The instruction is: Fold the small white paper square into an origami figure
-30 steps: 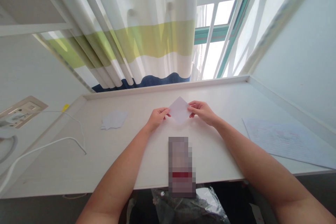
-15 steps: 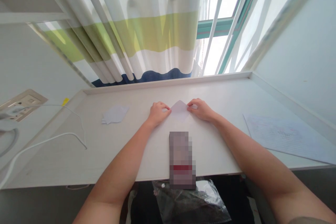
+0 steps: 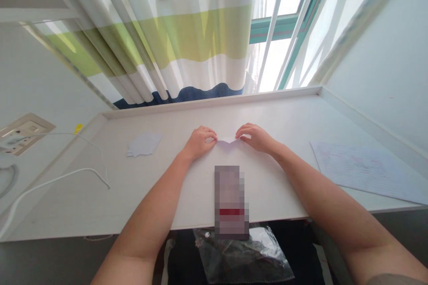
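Note:
A small piece of white paper (image 3: 229,144) is held by its two sides over the desk, with a notch-like dip in the middle of its upper edge. My left hand (image 3: 201,141) pinches the left corner between thumb and fingers. On the other side, my right hand (image 3: 254,137) grips the right corner in the same kind of pinch. Below the hands lies a dark oblong object (image 3: 230,200), blurred out by pixels, reaching over the front edge of the desk.
A loose pile of white papers (image 3: 144,144) lies to the left. Printed sheets (image 3: 361,171) rest at the right. A white cable (image 3: 67,173) runs from the wall socket (image 3: 25,132) onto the white desk (image 3: 160,200). A clear plastic bag (image 3: 245,258) covers my lap.
The paper's upper edge has gone from a raised peak to a dip in the middle. Both hands keep their pinch, and the right one has come slightly inward.

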